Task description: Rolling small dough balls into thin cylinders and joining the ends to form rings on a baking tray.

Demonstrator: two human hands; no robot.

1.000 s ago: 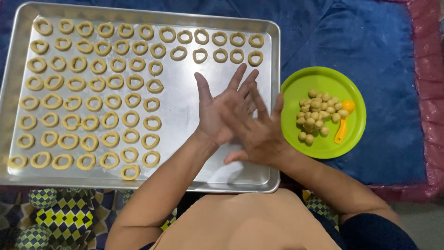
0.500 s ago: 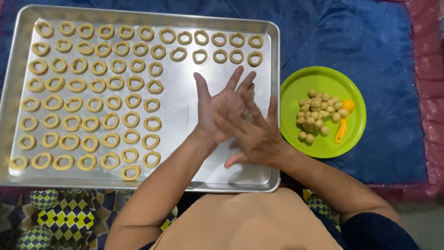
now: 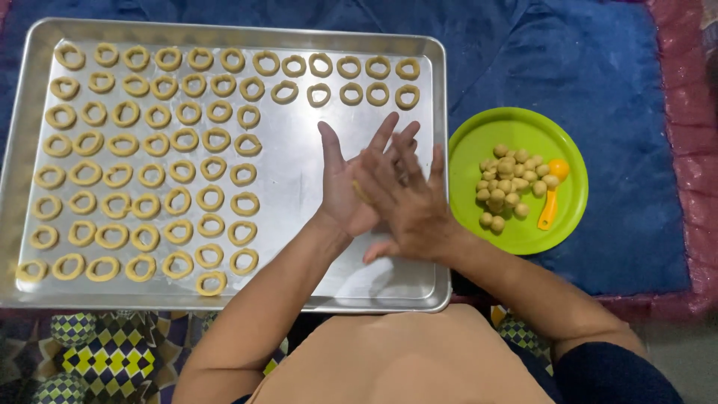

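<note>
1. Pressing palm to palm over a metal baking tray (image 3: 288, 183), the left hand (image 3: 345, 187) lies flat and palm up while the right hand (image 3: 404, 202) lies across it, fingers spread.
2. Neither hand closes into a grip; a sliver of yellow dough (image 3: 362, 194) shows between the two palms, sandwiched there above the tray's bare right part.
3. Rows of dough rings (image 3: 142, 157) fill the tray's left side and run along its top edge, set close together in lines.
4. Just right of the tray, a green plate (image 3: 479, 142) holds a heap of small dough balls (image 3: 512, 183), with an orange scoop (image 3: 552, 196) lying beside the heap.
5. Tray and plate both rest on a blue cloth (image 3: 621, 90); a patterned mat (image 3: 105, 352) shows at the lower left.
</note>
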